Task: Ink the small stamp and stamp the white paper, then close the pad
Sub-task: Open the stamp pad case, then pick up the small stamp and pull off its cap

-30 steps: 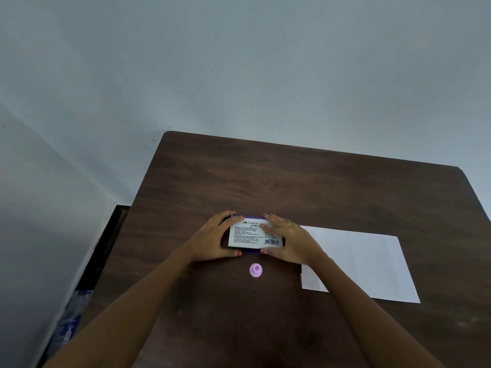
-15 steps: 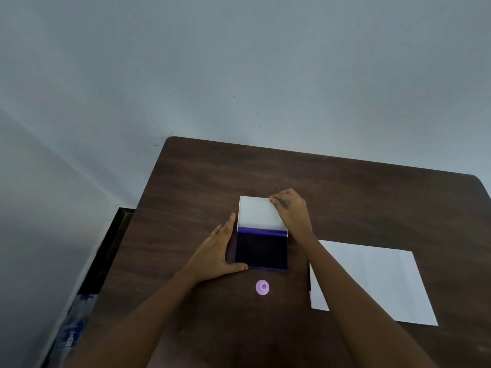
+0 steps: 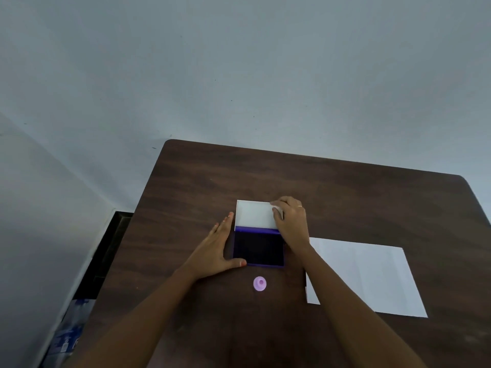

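Table (image 3: 345, 187): pad (image 3: 259, 248), stamp (image 3: 259, 283), paper (image 3: 364, 274).

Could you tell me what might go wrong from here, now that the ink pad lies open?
1. The right hand rests on the opened lid with its wrist at the exposed ink surface; it could pick up ink and smear the white paper.
2. The small pink stamp stands loose near the pad; a forearm could knock it over.
3. The left hand only rests against the pad's side, so pressing might shift it.
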`<state>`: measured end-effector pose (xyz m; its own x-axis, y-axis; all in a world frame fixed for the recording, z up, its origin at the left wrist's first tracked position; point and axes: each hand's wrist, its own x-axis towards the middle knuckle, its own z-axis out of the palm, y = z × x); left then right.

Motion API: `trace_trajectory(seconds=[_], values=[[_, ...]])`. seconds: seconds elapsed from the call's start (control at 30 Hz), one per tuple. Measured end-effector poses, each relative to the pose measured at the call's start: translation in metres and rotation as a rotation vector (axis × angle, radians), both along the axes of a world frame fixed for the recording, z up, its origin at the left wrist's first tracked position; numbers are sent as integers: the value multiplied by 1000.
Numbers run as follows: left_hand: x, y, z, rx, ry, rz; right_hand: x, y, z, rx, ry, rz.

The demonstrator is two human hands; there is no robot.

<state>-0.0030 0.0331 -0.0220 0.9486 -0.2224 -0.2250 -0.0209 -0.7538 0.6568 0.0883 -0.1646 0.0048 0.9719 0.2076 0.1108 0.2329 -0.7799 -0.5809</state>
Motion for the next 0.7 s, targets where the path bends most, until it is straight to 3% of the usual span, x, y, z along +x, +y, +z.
trace_trajectory(seconds=[0.13, 0.3, 0.47, 0.57, 0.7], values=[[-11, -5, 5, -54, -39, 59, -30, -9, 4, -4, 9, 65], [-38, -20, 5, 75, -299, 150, -82, -9, 3, -9, 21, 192], [-64, -36, 10, 81, -412, 204, -128, -10, 0, -7, 48, 288], [-78, -47, 13, 27, -373, 211, -144, -11, -3, 1, 76, 251], [-95, -57, 13, -129, -132, 295, -151, -8, -3, 46, 201, 176]])
